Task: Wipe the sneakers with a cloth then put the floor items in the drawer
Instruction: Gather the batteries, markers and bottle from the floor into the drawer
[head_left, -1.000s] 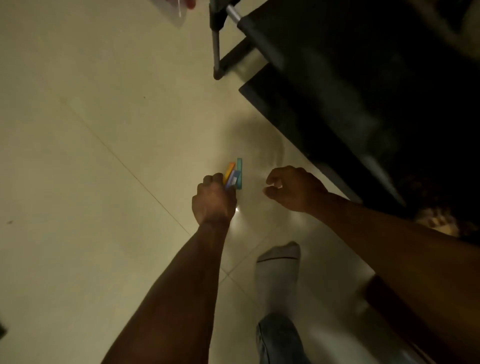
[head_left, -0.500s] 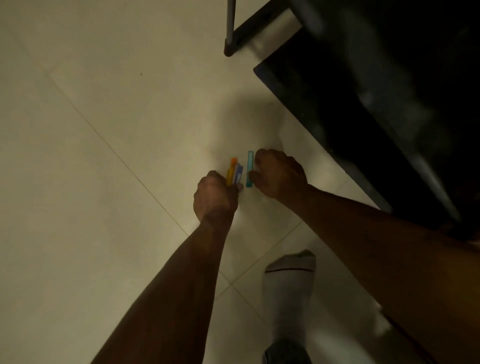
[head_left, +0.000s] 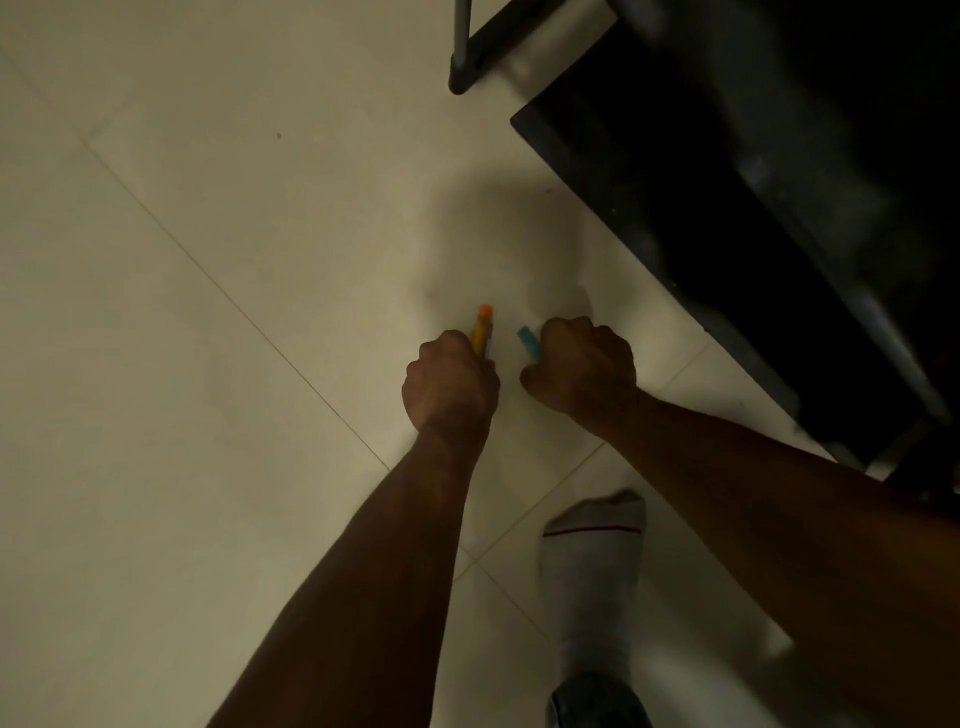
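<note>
- the left hand (head_left: 449, 382) is curled into a fist round a small bundle of stick-like items: an orange-tipped yellow marker (head_left: 483, 327) pokes out past the knuckles, with a bluish piece pressed against its right side; what kind of items they are is hard to tell in the dim light.
- the right hand (head_left: 582, 366) sits just beside the left, apart from it, fingers curled tight on a teal stick (head_left: 529, 342); only the stick's far end shows, jutting from the thumb side of the fist toward the left hand.
- whether either hand touches the floor cannot be told.
- below both hands lies a pale tiled floor (head_left: 182, 364), grout lines running diagonally; a soft shadow falls on the tiles just beyond the hands.
- beyond and to the right of the right hand stands a piece of black furniture (head_left: 727, 208), its edge running diagonally; its inside is too dark to read.
- a dark metal leg (head_left: 460, 52) stands far beyond the hands.
- nearer than the right hand, a foot in a grey sock (head_left: 592, 566) rests on the tiles.
</note>
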